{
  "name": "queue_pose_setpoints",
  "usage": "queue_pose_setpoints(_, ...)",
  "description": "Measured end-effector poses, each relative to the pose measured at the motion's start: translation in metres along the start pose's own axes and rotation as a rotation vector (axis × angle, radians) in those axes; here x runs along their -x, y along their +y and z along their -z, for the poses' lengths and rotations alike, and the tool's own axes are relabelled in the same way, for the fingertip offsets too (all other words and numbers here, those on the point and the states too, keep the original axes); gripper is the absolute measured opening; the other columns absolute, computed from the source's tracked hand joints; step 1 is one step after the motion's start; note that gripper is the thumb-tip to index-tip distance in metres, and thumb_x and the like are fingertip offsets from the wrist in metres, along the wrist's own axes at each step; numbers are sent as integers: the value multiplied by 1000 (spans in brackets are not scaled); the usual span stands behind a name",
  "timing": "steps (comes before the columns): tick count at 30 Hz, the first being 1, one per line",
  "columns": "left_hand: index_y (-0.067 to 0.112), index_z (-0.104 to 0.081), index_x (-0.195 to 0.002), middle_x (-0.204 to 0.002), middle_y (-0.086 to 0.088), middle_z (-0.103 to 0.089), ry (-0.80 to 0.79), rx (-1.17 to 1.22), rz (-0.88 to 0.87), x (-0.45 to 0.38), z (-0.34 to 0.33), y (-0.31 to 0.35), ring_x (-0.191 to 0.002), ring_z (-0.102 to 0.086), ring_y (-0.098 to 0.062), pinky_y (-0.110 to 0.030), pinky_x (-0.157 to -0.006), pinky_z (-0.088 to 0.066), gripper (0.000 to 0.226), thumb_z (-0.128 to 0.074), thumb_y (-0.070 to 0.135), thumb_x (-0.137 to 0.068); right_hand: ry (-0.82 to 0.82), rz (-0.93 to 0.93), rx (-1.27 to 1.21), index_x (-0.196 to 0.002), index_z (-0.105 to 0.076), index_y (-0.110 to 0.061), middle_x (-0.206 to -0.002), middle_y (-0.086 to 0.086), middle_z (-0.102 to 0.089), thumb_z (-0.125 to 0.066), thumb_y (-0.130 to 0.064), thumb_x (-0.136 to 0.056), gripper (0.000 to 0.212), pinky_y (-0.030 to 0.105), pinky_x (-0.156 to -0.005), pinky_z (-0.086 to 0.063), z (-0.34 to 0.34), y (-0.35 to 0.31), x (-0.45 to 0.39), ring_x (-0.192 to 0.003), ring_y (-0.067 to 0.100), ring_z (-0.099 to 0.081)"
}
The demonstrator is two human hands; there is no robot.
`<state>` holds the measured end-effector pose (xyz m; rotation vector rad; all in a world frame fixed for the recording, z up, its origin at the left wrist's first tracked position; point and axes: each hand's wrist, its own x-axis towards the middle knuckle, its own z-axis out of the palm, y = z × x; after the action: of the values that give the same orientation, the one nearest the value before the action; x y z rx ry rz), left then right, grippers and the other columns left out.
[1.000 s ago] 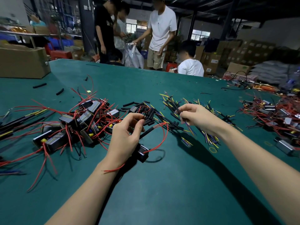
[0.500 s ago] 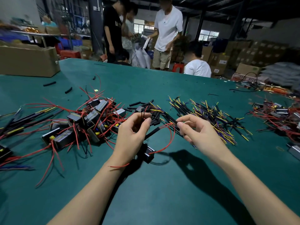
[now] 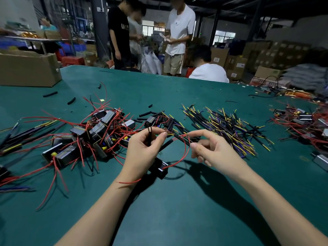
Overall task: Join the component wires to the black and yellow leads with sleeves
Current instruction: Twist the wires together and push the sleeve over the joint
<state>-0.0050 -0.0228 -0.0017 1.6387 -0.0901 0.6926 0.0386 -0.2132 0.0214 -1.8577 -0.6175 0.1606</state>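
Component [image 3: 160, 168] partly behind left hand [image 3: 143, 150]

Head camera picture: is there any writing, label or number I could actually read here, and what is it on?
Nothing reads in full.
"W...": pale letters on the standing person's black T-shirt, the rest blurred.
Small printed labels on the stacked brown cardboard boxes: too small.
Small mark on the white T-shirt: too small.
White sign on the dark pillar: blurred.

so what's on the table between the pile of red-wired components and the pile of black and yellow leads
In the head view, loose black sleeves lie between the component pile and the leads.
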Motion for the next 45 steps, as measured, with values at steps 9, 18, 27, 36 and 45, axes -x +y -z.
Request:
queue_pose_setpoints(9, 20, -68, -79, -73, -36, -57, -8, -9, -10, 1, 0, -3, -66, -46, -19, -34, -65, -38, 15, -66, 8, -87, 252, 220, 471, -90, -75, -23, -96, -6, -68, -67, -23, -87, 8, 33, -96, -38, -24, -31, -22, -102, 16, -56)
queue_pose_setpoints(18, 5, -68, -79, -76, -33, -59, -1, -18, -7, 1, 1, -2, -66, -47, -22, -47, -62, -42, 13, -65, 13, -89, 37, 109, 150, -76, -71, -13, -63, -9, -64, -70, -12, -84, 8, 14, -62, -42, -33, -32, -36, -58, -1, -53)
queue_pose_setpoints(27, 9, -63, -71, -69, -26, -56, -46, -81, -26, 4, -1, -3, -61, -44, -16, -37, -59, -39, 16, -67, 10, -87, 145, 22, -317, -77, -65, -8, -67, -2, -67, -59, -3, -91, 16, 17, -66, -50, -37, -23, -37, -59, 8, -61)
queue_pose_setpoints(36, 14, -62, -94, -74, 0, -65, 112, 56, -67, 2, -3, -2, -69, -62, -6, -18, -71, -47, 3, -62, 13, -92, 131, 125, 94, -73, -61, -16, -66, -4, -64, -61, -3, -89, 20, 24, -67, -49, -30, -24, -34, -57, 4, -55)
queue_pose_setpoints(45, 21, -65, -90, -76, 1, -70, 162, 112, -125, 3, -11, 5, -71, -66, -9, -20, -74, -50, 17, -62, 4, -90, -13, 245, 81, -81, -65, -11, -74, -2, -67, -62, -3, -89, 11, 21, -68, -51, -17, -35, -29, -69, 4, -60)
